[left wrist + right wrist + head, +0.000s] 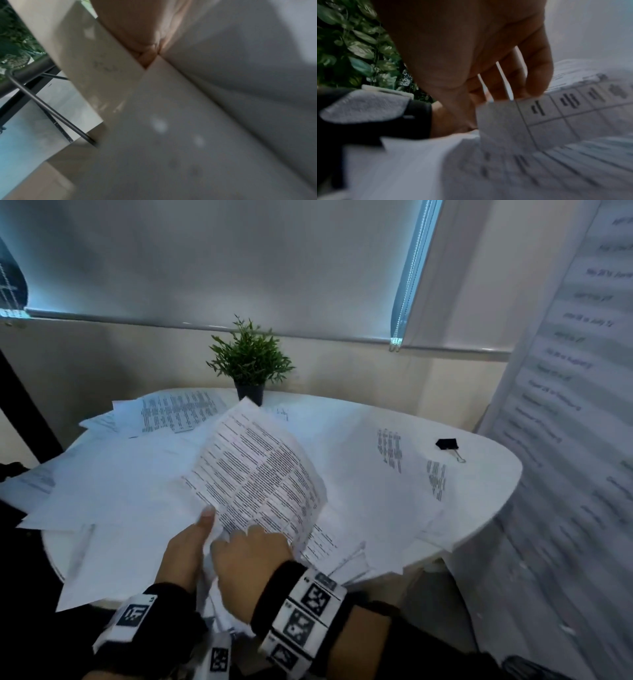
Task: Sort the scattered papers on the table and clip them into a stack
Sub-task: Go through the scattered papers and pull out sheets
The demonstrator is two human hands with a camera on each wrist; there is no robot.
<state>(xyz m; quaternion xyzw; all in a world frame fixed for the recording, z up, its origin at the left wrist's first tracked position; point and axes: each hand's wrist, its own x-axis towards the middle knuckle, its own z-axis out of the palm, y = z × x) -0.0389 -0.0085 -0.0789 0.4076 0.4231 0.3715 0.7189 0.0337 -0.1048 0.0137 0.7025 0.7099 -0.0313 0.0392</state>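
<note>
Your right hand [248, 556] fingers [537, 75] pinch the near edge of the printed sheets [260, 470], and your left hand [186, 549] grips them with its thumb on top — lifted above the loose papers [130, 474] covering the counter [493, 460]. The binder clip [448, 445] lies on bare surface near the right rim; the potted plant [250, 364] stands at the far edge.

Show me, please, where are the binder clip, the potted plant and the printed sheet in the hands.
binder clip [447, 444], head view, its black body.
potted plant [250, 359], head view, its leaves.
printed sheet [260, 470], head view, its middle.
</note>
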